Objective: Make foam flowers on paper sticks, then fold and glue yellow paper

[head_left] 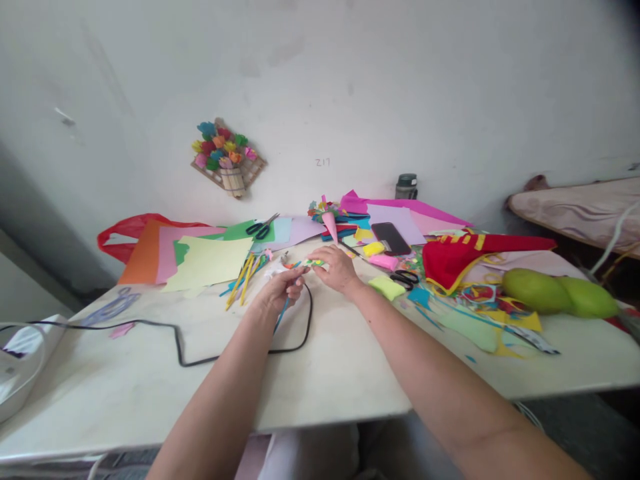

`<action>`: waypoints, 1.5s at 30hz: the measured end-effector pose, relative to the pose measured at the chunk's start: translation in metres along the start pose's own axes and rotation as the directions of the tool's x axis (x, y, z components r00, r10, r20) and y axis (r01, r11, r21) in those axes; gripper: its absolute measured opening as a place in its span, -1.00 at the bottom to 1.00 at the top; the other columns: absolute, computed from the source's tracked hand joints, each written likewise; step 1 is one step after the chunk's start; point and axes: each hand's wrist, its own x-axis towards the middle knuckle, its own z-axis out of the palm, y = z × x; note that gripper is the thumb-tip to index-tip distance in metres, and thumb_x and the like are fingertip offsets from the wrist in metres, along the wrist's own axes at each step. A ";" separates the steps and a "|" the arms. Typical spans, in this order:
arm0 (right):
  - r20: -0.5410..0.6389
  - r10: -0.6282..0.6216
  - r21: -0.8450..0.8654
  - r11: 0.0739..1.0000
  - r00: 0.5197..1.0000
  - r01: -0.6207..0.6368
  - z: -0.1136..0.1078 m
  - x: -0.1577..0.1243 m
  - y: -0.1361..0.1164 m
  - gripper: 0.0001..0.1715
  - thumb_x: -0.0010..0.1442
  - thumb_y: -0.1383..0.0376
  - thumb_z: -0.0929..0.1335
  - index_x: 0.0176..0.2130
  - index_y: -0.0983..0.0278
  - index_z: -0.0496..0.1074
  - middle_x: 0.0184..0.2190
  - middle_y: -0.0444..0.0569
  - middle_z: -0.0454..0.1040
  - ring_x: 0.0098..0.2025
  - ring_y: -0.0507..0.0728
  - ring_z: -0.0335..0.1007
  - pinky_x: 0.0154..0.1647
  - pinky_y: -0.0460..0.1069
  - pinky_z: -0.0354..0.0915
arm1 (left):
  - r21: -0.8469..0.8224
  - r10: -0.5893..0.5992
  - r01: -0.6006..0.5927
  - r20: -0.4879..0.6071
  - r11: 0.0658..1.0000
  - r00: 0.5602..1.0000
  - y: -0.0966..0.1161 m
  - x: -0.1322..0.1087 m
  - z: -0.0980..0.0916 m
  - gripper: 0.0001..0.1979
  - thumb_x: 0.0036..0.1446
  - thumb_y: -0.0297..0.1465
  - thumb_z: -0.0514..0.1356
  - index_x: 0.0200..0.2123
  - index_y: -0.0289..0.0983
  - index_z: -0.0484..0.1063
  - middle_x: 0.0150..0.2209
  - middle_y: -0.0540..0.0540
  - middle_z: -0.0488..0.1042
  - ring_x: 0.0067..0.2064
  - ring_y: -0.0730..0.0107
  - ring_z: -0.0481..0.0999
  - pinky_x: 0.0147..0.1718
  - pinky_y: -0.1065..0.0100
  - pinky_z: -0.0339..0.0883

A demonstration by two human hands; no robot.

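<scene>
Mid-surface (350,373), the left hand (281,288) is closed around a blue stick (283,312). The right hand (339,268) pinches a small green-and-yellow paper piece (314,263) at the stick's far tip. The paper looks light, flimsy and easily creased, so the stick seems the safer hold. A black cable (240,353) loops nearby.

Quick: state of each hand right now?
Left hand: closed, holding a thin blue stick.
Right hand: fingers pinching a small green paper piece.

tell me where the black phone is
In the head view, the black phone lies right of centre on lilac paper, just beyond the right hand.
</scene>
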 end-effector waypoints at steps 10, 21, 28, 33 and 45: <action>0.035 0.021 -0.032 0.999 0.999 -0.020 0.003 -0.002 0.001 -0.73 0.02 0.39 0.31 -0.24 0.22 0.49 -0.29 -0.06 0.51 -0.22 0.11 0.32 -0.13 0.01 0.19 | -0.088 -0.043 0.047 0.047 0.995 0.998 0.001 -0.002 0.003 -0.87 0.12 -0.48 0.01 -0.40 -0.37 0.33 -0.74 0.13 0.15 -0.83 0.75 -0.01 -0.87 0.67 -0.23; 0.065 0.062 0.005 0.998 0.996 -0.063 0.009 -0.003 0.003 -0.75 0.01 0.38 0.31 -0.26 0.20 0.49 -0.26 -0.10 0.51 -0.20 0.08 0.35 -0.11 -0.03 0.20 | -0.099 -0.037 0.038 0.010 0.994 0.999 0.001 -0.004 0.008 -0.89 0.13 -0.48 0.02 -0.43 -0.34 0.28 -0.75 0.14 0.12 -0.82 0.74 -0.02 -0.87 0.67 -0.21; 0.083 0.103 0.028 0.994 0.991 -0.106 0.009 -0.003 0.000 -0.71 -0.01 0.42 0.30 -0.25 0.21 0.49 -0.26 -0.09 0.51 -0.18 0.09 0.35 -0.12 -0.03 0.22 | -0.072 0.006 -0.008 -0.030 0.997 1.000 -0.002 -0.003 0.008 -0.86 0.12 -0.47 0.02 -0.49 -0.32 0.23 -0.73 0.13 0.15 -0.82 0.74 0.00 -0.86 0.67 -0.18; 0.086 0.132 0.060 0.989 0.988 -0.137 0.010 -0.002 0.000 -0.69 -0.03 0.43 0.30 -0.25 0.22 0.49 -0.29 -0.08 0.52 -0.20 0.10 0.36 -0.15 -0.03 0.24 | -0.069 0.038 -0.040 -0.023 0.997 0.999 -0.003 -0.002 0.009 -0.89 0.09 -0.49 0.07 -0.48 -0.32 0.23 -0.72 0.13 0.16 -0.80 0.76 0.01 -0.84 0.68 -0.17; 0.143 0.251 0.194 0.941 0.957 -0.276 0.010 0.000 -0.004 -0.64 -0.07 0.45 0.31 -0.22 0.23 0.48 -0.29 -0.09 0.52 -0.29 0.06 0.40 -0.25 -0.05 0.29 | -0.059 0.087 -0.086 0.011 0.995 0.996 -0.005 0.001 0.007 -0.93 0.03 -0.51 0.12 -0.45 -0.31 0.24 -0.70 0.11 0.22 -0.79 0.73 0.05 -0.84 0.67 -0.11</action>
